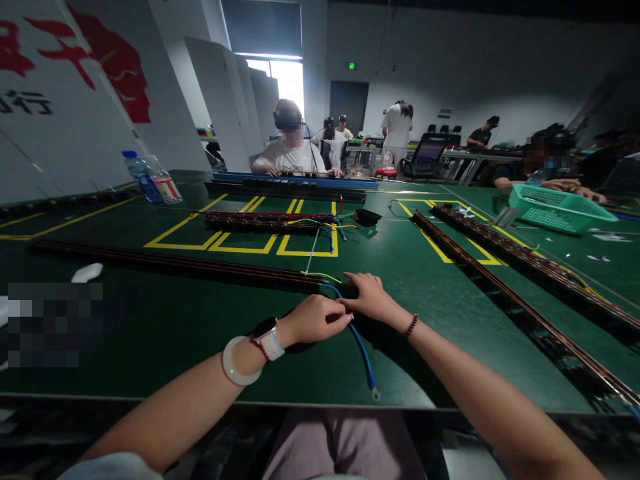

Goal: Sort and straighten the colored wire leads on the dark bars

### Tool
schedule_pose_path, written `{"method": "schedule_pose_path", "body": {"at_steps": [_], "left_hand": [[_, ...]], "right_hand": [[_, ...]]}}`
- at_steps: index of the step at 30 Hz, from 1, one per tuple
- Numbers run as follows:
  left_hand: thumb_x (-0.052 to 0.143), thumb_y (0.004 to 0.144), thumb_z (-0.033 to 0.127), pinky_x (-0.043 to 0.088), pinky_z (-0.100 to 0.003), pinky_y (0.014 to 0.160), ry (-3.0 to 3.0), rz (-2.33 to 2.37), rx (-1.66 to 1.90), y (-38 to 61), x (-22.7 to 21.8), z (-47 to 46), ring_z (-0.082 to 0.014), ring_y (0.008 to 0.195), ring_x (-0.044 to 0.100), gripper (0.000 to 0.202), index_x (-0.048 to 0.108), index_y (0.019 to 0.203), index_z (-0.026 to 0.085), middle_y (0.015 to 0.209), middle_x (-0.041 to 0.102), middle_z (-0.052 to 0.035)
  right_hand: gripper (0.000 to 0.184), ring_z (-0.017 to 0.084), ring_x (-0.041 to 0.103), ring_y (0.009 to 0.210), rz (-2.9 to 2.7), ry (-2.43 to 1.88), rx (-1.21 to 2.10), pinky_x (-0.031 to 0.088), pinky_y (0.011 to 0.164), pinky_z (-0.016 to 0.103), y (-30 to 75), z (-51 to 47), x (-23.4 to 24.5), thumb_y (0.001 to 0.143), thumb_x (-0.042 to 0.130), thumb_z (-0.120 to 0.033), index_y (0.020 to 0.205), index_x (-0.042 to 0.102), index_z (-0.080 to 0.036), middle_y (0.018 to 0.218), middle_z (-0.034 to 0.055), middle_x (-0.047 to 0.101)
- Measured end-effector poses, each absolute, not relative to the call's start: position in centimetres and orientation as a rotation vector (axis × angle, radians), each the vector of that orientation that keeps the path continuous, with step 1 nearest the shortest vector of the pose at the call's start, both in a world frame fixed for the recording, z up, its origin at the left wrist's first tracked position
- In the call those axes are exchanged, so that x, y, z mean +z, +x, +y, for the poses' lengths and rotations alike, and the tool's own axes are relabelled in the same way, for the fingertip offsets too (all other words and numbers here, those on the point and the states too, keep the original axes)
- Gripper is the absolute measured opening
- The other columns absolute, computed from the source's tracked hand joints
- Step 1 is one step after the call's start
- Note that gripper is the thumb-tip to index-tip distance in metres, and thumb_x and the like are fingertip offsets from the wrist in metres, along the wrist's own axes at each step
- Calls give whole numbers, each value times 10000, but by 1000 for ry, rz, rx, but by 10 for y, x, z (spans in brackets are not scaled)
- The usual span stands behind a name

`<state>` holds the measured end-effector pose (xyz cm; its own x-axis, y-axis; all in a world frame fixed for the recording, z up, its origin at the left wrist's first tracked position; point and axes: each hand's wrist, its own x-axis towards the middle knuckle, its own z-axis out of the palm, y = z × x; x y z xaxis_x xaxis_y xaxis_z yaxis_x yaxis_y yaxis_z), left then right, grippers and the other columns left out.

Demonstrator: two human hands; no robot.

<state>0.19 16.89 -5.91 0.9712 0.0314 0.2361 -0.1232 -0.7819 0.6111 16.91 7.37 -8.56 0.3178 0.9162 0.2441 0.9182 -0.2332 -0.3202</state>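
A blue wire (362, 348) with a ring terminal at its end runs from the near end of a long dark rail (200, 267) toward the table's front edge. My left hand (315, 319), wearing a watch and a pale bangle, pinches this wire between thumb and fingers. Just beyond it, my right hand (375, 297) reaches over the wire with index finger and thumb apart. The two hands meet near the thumbs, and part of the wire is hidden there. A yellow-green wire (324, 276) also leaves the rail end, close to my right fingertips.
Wired rails (270, 222) lie on the green table (200, 347) ahead, among yellow tape outlines. Long rails (520, 293) stretch along the right. A green basket (560, 208) stands at the right, bottles (153, 179) at the left. A person (290, 150) sits across the table.
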Motion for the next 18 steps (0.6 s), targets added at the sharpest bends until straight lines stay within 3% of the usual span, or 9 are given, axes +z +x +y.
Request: {"method": "schedule_pose_path", "body": {"at_steps": [2,5,8,13,18], "left_hand": [[445,882,435,339,-202,524,2229,59,191,4,-60,168,-85,488,496,426,570,607,136,529,555,-24],[438,867,532,407,-210,500,1805,195,-11,10,-64,168,-115,475,563,477,587,689,116,547,597,-53],[485,855,531,498,-283,615,1450,254,-82,14,-70,170,-181,616,657,458,599,873,87,704,673,-127],[538,882,370,471,-410,906,1045,309,-17,16,-75,175,-220,875,676,321,550,1029,85,925,680,-175],[500,912,279,442,-394,964,803,276,24,20,-82,179,-181,872,665,211,583,922,86,893,681,-132]], "right_hand": [[404,211,579,904,-1634,-2181,43,408,776,315,175,73,-79,779,652,-481,1078,657,-208,949,66,653],[186,164,597,796,-1608,-2129,30,398,663,255,180,72,-72,818,638,-385,887,701,-224,869,32,666],[75,149,588,778,-1594,-2071,-82,394,662,243,178,71,-72,810,657,-279,827,690,-214,824,18,655],[53,150,537,771,-1798,-1922,-335,361,691,261,172,70,-79,830,622,-191,841,674,-197,794,24,615],[198,147,461,699,-2186,-1760,-596,309,676,293,171,66,-74,923,461,-162,879,653,-165,752,41,571]]}}
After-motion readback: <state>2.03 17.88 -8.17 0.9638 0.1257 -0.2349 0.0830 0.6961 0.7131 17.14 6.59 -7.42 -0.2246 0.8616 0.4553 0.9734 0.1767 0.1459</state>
